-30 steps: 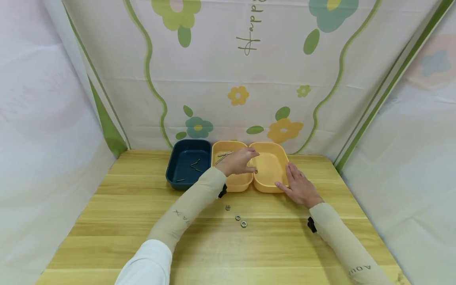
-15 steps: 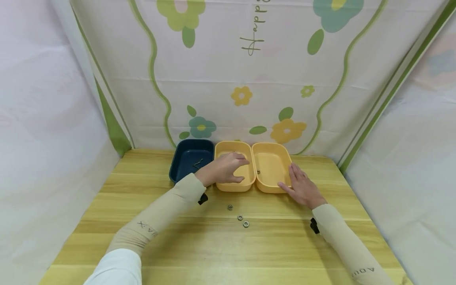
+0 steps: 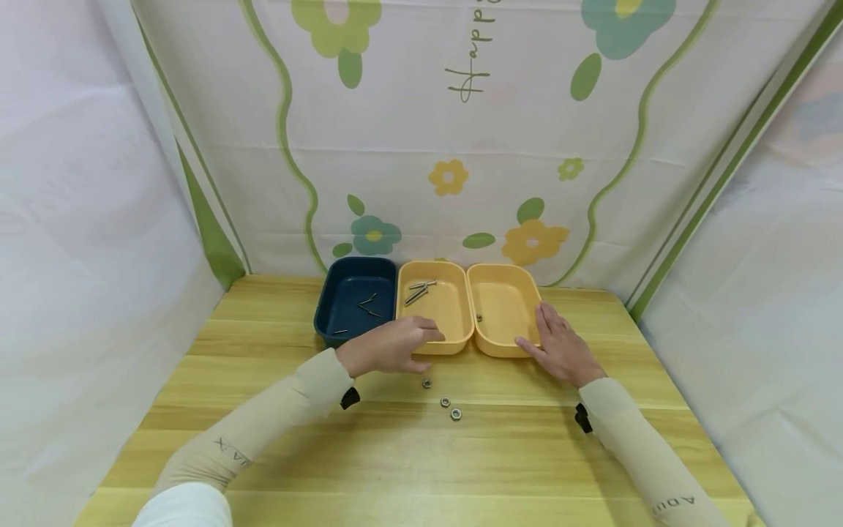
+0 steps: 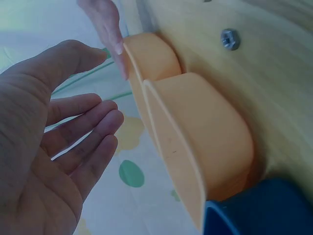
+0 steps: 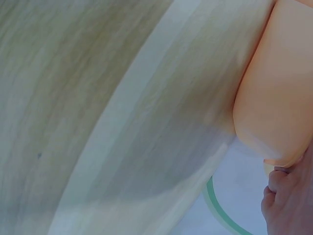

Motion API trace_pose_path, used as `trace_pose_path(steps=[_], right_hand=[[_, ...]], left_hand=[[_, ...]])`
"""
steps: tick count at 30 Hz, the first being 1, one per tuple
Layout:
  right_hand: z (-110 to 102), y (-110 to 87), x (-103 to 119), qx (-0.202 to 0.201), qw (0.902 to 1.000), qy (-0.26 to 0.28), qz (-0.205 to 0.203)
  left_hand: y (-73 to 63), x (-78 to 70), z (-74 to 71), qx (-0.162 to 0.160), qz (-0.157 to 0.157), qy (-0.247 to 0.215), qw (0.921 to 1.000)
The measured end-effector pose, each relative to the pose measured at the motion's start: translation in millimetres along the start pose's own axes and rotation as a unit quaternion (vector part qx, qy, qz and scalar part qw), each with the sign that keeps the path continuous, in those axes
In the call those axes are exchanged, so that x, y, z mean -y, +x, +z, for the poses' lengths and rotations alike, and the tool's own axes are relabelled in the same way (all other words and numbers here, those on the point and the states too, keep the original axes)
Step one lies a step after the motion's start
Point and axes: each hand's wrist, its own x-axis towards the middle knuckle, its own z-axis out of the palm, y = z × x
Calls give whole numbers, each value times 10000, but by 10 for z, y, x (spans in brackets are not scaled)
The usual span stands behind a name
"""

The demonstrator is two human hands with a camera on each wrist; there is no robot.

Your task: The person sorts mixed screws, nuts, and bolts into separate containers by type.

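Note:
My left hand (image 3: 390, 347) hovers over the front edge of the middle yellow bin (image 3: 454, 347), fingers loosely bent, holding nothing. In the left wrist view the palm and spread fingers (image 4: 100, 125) show bare. A hex nut (image 3: 426, 383) lies on the table just by its thumb, with two more nuts, one of them the nearest nut (image 3: 456, 414), closer to the front. My right hand (image 3: 561, 347) rests against the right side of the right yellow bin (image 3: 503, 350), fingers straight along the rim. One small nut (image 3: 479, 318) sits inside that bin at its left wall.
Several long screws (image 3: 418, 293) lie in the middle bin. A dark blue bin (image 3: 324, 307) at the left holds several smaller screws (image 3: 369, 310). The three bins stand side by side at the back of the wooden table (image 3: 395, 468), before a flowered cloth (image 3: 395, 132).
My left hand has drawn back from the right bin, leftward and toward the front, uncovering the long screws. My right hand stays on the bin's side.

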Motion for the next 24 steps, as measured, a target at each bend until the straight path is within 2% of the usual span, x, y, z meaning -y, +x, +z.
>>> trace_pose_path(steps=[5,11,18,24], right_hand=[[-9,-2,8,39,10000,-12,8],[-14,-1,7,72,10000,5,52],[-19,-9,17,62,10000,35,64],[-12,-3,12,56,10000,16,23]], left_hand=[[-108,12,182,-40,41,-237,9997],[-171,44,391,15,103,-538,9985],[-190,109,627,234,-132,-643,9976],[-183,131,718,396,-360,-741,9958]])
